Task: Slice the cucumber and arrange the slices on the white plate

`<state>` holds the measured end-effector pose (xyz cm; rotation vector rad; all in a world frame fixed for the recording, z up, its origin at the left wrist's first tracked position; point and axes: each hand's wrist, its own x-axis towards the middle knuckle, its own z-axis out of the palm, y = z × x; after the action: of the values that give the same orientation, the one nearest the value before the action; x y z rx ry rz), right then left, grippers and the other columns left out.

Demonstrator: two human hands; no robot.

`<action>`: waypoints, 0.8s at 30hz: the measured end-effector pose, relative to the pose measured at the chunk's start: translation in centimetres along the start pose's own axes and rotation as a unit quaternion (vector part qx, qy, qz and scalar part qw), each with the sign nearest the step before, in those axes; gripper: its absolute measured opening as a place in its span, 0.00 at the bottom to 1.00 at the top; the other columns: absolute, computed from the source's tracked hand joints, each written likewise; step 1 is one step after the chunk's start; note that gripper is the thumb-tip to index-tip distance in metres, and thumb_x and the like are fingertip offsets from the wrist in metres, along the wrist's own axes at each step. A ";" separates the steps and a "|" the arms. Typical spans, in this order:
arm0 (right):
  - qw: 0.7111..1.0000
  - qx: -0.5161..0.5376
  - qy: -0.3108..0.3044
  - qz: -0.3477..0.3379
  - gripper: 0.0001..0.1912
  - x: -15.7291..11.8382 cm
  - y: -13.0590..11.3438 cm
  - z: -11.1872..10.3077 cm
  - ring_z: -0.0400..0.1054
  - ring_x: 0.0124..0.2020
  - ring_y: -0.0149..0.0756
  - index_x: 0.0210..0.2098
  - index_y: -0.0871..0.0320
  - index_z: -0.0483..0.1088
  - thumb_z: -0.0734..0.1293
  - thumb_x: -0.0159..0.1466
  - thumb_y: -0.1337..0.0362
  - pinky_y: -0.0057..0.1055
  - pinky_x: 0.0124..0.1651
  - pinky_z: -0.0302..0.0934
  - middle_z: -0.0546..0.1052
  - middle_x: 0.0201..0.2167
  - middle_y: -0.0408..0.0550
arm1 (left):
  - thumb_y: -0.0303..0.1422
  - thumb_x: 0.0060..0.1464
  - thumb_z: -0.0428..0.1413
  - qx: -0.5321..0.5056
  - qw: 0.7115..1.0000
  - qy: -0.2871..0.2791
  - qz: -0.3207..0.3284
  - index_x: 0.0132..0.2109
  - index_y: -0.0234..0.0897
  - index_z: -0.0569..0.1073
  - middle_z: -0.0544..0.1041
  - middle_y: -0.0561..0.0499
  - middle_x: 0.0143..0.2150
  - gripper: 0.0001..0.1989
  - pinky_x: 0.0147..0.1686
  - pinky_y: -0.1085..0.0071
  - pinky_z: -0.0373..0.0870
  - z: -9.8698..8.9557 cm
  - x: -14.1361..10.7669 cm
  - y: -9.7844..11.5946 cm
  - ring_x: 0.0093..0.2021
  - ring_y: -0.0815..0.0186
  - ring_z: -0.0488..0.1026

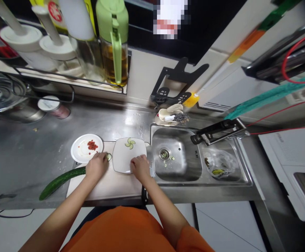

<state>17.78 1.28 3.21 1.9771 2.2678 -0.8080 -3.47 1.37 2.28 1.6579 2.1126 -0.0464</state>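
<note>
My left hand (97,166) is over the left part of the white cutting board (121,187), its fingertips closed on a small cucumber slice piece (108,156). A long whole cucumber (60,182) stretches leftward from beneath that hand. My right hand (141,168) grips the lower right edge of a squarish white plate (122,159), fingers curled on its rim. Cucumber slices (129,143) lie fanned out near the plate's far edge. To the right of the board, a knife with a black handle (144,194) lies partly hidden by my right hand and forearm.
A round white plate (75,148) with red bits stands behind my left hand. Right of the board is a steel sink (178,171) with cucumber scraps near the drain. A plastic bag (222,162) lies in the smaller basin. An oil bottle (113,52) stands on the rack.
</note>
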 end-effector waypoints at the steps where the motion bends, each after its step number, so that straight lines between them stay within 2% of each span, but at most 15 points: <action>1: 1.000 0.001 0.001 0.000 0.11 0.0 0.0 0.0 0.58 0.45 0.40 0.35 0.53 0.73 0.59 0.65 0.64 0.31 0.33 0.46 0.75 0.37 0.47 | 0.35 0.56 0.45 -0.005 1.000 0.004 0.000 0.46 0.40 0.73 0.74 0.44 0.46 0.15 0.34 0.70 0.62 0.0 0.0 0.0 0.40 0.60 0.71; 8: 1.000 0.015 -0.003 -0.007 0.10 0.0 -0.3 0.3 0.58 0.45 0.40 0.35 0.53 0.74 0.60 0.63 0.65 0.31 0.35 0.48 0.75 0.37 0.47 | 0.35 0.54 0.47 -0.066 0.997 0.008 0.026 0.36 0.40 0.73 0.76 0.48 0.35 0.11 0.32 0.72 0.61 -0.2 0.5 -0.8 0.33 0.63 0.71; 11: 0.999 0.041 -0.006 -0.009 0.09 0.2 -0.6 0.5 0.59 0.45 0.42 0.34 0.53 0.74 0.61 0.62 0.66 0.32 0.37 0.50 0.76 0.35 0.47 | 0.38 0.50 0.50 -0.141 0.989 -0.006 0.042 0.35 0.40 0.73 0.76 0.52 0.31 0.10 0.32 0.74 0.61 -0.4 0.8 -1.6 0.30 0.66 0.71; 14: 0.995 0.094 0.001 -0.026 0.08 0.8 -0.8 0.9 0.61 0.44 0.41 0.34 0.54 0.74 0.62 0.61 0.67 0.33 0.40 0.53 0.76 0.34 0.46 | 0.40 0.46 0.54 -0.218 0.975 -0.023 0.033 0.35 0.39 0.75 0.76 0.54 0.28 0.12 0.30 0.75 0.62 -0.8 1.0 -2.0 0.29 0.67 0.70; 20: 0.959 0.257 0.064 -0.095 0.12 2.4 -1.5 0.9 0.65 0.44 0.37 0.42 0.55 0.74 0.67 0.58 0.67 0.35 0.51 0.55 0.77 0.40 0.45 | 0.43 0.43 0.56 -0.351 0.928 -0.111 0.064 0.34 0.36 0.76 0.73 0.54 0.24 0.16 0.24 0.76 0.58 -1.9 0.8 0.1 0.24 0.70 0.65; 24: 0.951 0.291 0.047 -0.089 0.07 2.9 -1.6 -0.1 0.68 0.40 0.35 0.36 0.54 0.76 0.67 0.58 0.65 0.30 0.46 0.57 0.78 0.34 0.43 | 0.43 0.41 0.59 -0.400 0.900 -0.155 0.078 0.33 0.35 0.76 0.74 0.53 0.25 0.16 0.24 0.76 0.58 -2.1 0.8 1.9 0.24 0.71 0.65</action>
<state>15.77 3.94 2.89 2.0547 2.4978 -1.5935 -2.47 3.24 4.32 1.1952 1.4461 0.5081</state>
